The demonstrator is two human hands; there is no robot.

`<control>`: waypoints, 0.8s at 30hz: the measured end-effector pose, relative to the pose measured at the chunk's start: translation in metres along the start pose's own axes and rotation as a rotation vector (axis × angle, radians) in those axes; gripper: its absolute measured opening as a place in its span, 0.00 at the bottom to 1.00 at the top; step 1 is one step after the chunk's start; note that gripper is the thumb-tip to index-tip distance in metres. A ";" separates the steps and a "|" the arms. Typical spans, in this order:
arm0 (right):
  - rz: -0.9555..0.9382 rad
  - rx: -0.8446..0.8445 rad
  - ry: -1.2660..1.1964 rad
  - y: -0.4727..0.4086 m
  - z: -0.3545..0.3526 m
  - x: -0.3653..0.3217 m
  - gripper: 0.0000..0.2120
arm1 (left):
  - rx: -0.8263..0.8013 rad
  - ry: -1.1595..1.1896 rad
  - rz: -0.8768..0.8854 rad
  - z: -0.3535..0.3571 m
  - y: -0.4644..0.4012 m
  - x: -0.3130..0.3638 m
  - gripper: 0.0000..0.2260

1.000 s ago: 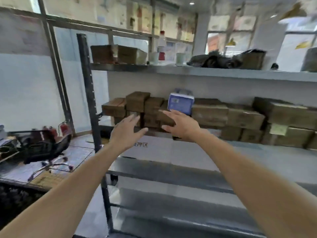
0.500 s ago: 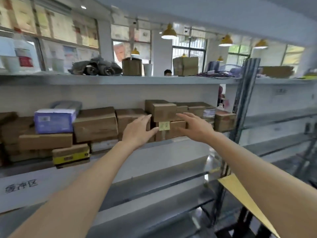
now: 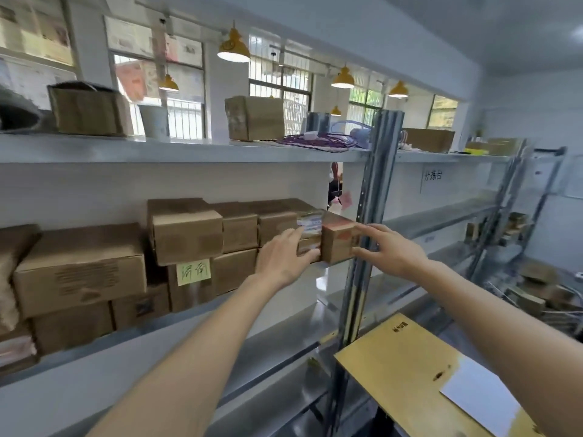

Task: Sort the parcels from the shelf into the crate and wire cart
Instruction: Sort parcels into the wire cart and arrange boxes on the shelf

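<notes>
A row of brown cardboard parcels [image 3: 186, 238] fills the middle shelf [image 3: 132, 335]. At its right end stands a small brown parcel [image 3: 339, 244] with reddish tape, and beside it a parcel with a white label [image 3: 310, 223]. My left hand [image 3: 284, 258] reaches in from the left, its straight fingers lying against the labelled parcel and its thumb beneath. My right hand [image 3: 389, 249] is spread at the small parcel's right side, fingertips touching it, close to the shelf post. Neither the crate nor the wire cart is in view.
A metal upright post [image 3: 370, 200] stands just right of the small parcel. A yellow sticky note [image 3: 193, 271] hangs on a lower box. A yellow board [image 3: 407, 367] with white paper lies lower right. The upper shelf [image 3: 189, 149] carries boxes and cables; cluttered racks stand far right.
The view has swung right along the shelf. Both hands have moved from the middle boxes to the two parcels at the row's right end and now touch them.
</notes>
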State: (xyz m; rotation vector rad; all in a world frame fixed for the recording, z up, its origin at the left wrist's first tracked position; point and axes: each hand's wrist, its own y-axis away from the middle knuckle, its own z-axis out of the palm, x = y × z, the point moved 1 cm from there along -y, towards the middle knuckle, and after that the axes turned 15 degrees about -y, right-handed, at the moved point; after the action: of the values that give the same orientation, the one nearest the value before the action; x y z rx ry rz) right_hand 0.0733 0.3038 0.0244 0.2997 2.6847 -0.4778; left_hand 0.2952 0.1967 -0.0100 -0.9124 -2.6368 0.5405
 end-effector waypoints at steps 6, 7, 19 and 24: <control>0.016 -0.009 -0.073 -0.049 0.006 0.074 0.32 | -0.052 0.035 0.001 0.052 -0.060 0.036 0.30; 0.022 -0.010 -0.085 -0.058 0.007 0.086 0.32 | -0.053 0.035 -0.004 0.059 -0.070 0.042 0.30; -0.022 -0.126 -0.221 -0.203 0.024 0.232 0.33 | -0.088 0.068 -0.229 0.175 -0.195 0.111 0.31; -0.081 -0.245 -0.319 -0.263 0.051 0.268 0.34 | -0.091 0.066 -0.364 0.209 -0.229 0.122 0.31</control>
State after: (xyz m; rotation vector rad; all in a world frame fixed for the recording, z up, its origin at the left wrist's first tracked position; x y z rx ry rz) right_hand -0.2220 0.0802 -0.0562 0.0391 2.4142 -0.1952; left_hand 0.0009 0.0558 -0.0754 -0.4446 -2.6944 0.2966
